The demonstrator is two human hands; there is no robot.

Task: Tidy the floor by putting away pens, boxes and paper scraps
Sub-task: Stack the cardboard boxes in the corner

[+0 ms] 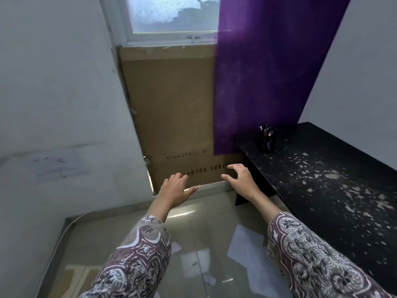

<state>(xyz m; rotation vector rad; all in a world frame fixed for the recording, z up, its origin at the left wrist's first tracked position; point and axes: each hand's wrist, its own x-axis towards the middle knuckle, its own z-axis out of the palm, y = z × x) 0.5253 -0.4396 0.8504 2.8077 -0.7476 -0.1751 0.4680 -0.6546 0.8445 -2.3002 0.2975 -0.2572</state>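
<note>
glossy tiled floor (pixel 193 211) with scattered white paper sheets (pixel 245 244)

Purple panel (pixel 268 72) leaning by window (pixel 171 16); black bench (pixel 333 179) with peeling top.

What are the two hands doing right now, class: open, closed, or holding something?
Left hand: open, fingers spread, holding nothing, in front of the cardboard box.
Right hand: open, fingers loosely curved, holding nothing.

Both hands, left (pixel 175 187) and right (pixel 239 179), reach open toward the upright cardboard box (pixel 171 108).
</note>
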